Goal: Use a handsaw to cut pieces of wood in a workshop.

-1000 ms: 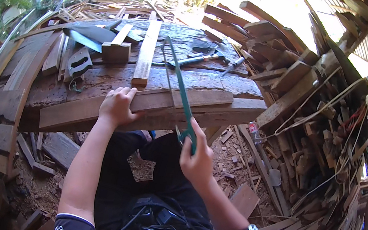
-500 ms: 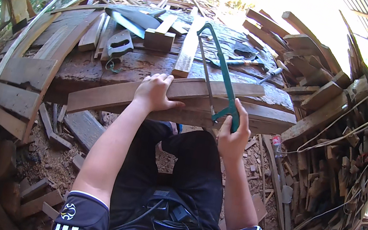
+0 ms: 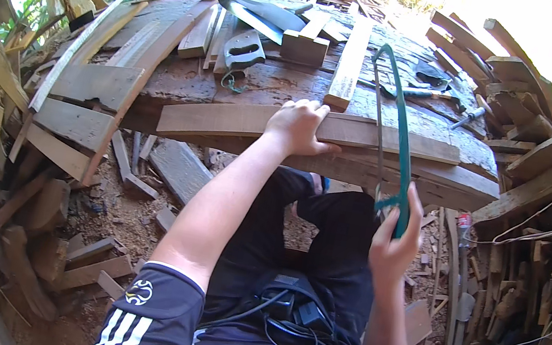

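A flat brown board point(image 3: 219, 116) lies along the near edge of the thick, weathered timber bench point(image 3: 180, 85). My left hand point(image 3: 295, 128) is closed over the board left of its middle, fingers on top and thumb along the near side. In my right hand point(image 3: 396, 245) is the handle of a green-framed hacksaw point(image 3: 404, 129). The saw points away from me, and its blade crosses the board toward the right end. Whether the teeth have cut in is too small to tell.
A handsaw point(image 3: 244, 52), a wood block point(image 3: 303, 49), a light wooden strip point(image 3: 347, 67) and a hammer point(image 3: 430, 93) lie on the bench. Planks point(image 3: 96, 82) lean at the left. Stacked scrap wood point(image 3: 542, 168) crowds the right, and offcuts and sawdust cover the ground.
The hacksaw and my right hand have come back toward me, the blade still across the board. The board lies more level. My left hand keeps its hold. The whole view has shifted.
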